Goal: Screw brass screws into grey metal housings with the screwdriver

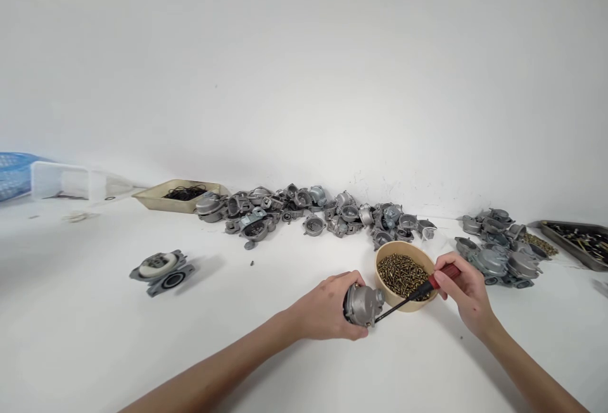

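Note:
My left hand is closed round a small grey metal housing, holding it on the white table. A screwdriver with a red handle and a dark shaft is pinched in my right hand. Its tip touches the lower right edge of the housing. The shaft crosses the front rim of a tan bowl full of small brass screws, which stands just behind both hands.
A long heap of grey metal housings lies along the back wall, and a second heap sits right. A beige tray holds black rings. A dark tray is far right. One assembled part lies left, a blue basket beyond.

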Available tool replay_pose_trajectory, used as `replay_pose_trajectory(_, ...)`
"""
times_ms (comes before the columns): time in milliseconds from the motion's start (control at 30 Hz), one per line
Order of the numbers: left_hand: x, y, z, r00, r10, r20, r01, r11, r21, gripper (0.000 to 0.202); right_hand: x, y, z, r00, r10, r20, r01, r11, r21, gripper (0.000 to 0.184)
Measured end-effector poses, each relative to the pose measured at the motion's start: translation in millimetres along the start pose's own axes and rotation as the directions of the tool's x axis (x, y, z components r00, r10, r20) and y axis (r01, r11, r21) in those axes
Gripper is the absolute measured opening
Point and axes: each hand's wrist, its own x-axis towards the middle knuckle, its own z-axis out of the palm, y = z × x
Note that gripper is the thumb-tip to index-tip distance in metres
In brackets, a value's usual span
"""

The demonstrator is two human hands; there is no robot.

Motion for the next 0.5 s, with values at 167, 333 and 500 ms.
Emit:
replay_pose_trajectory(167,-0.9,1.0,-0.7,1.0,-0.002,-0.002,0.002,1.0,0.006,0.051,-0.3,0.3,3.9,1.0,-0.003,0.027,0.003,1.0,-0.014,0.035)
replay_pose_trajectory(333,-0.5,0.5,0.1,1.0,-0.008,-0.006,0.008,1.0,0.002,0.052,-1.4,1.0,5.8,0.999,0.012,0.044,-0.012,1.0,0.002,0.034)
replay_pose_trajectory(500,-1.1,0.5,0.1,1.0,-0.004,-0.012,0.004,1.0,-0.016,0.052,-1.0,1.3,4.4,0.999,0.021,0.03,-0.023,0.998,0.064,0.036)
